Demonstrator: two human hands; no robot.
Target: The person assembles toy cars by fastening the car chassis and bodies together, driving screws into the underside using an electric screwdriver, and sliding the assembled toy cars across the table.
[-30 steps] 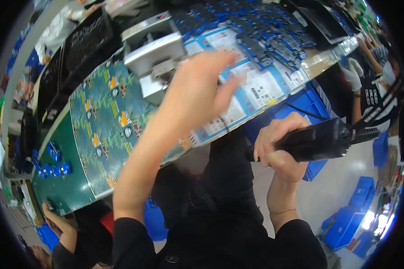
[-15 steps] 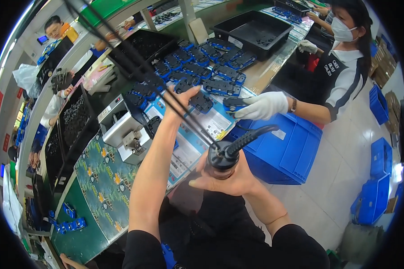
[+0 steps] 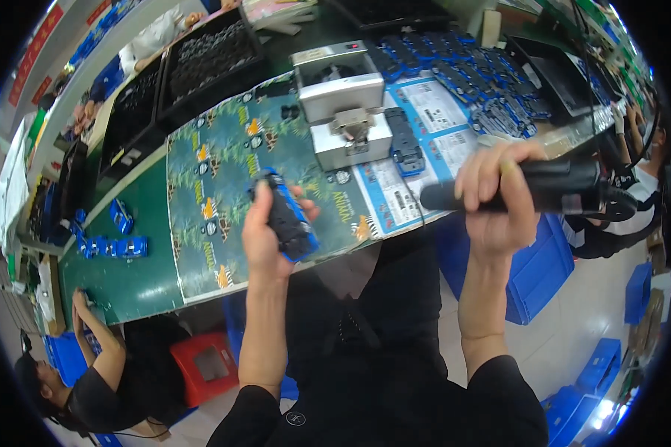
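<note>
a: so where did the blue-and-black part [image 3: 289, 220] end up?
b: the left hand [image 3: 265, 238] had lifted it off the bench, fingers wrapped round it above the patterned mat [image 3: 201, 216].
a: and the right hand [image 3: 499, 190]?
b: clenched on the black power screwdriver [image 3: 529, 190], now level beside the grey fixture [image 3: 343, 112].

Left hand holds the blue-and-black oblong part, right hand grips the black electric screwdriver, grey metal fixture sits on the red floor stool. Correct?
Not quite. In the head view the grey metal fixture sits on the patterned mat on the workbench, not on the stool. The rest holds: left hand holds the blue-and-black oblong part, right hand grips the black electric screwdriver.
</note>
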